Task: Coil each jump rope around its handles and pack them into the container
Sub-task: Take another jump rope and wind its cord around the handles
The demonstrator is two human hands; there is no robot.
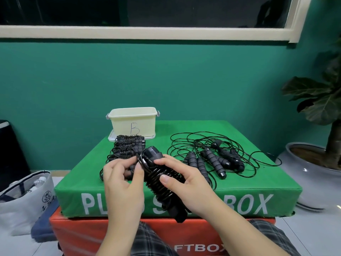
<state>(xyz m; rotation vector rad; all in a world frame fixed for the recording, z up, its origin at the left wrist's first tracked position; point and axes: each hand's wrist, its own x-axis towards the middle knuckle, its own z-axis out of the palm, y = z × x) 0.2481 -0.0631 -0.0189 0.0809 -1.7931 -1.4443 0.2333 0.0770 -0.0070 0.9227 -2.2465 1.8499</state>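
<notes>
Head view: the green padded plyo box (239,183) has bare cloth along its near edge and between the rope piles. At twelve o'clock stands the cream plastic container marked B (133,122). Coiled black rope bundles (127,146) lie before it; loose black jump ropes (217,157) sprawl at two o'clock. The right hand (181,182) grips the black cord-wound handle pair (162,180) above the near edge; the left hand (122,179) pinches its cord.

A handwritten "B" stands on the front wall of the cream container (133,124), beyond the grip. The green soft box (239,193) below the grip reads "PL… S… BOX", partly hidden by hands. The orange box (77,235) beneath shows "FTBOX".
</notes>
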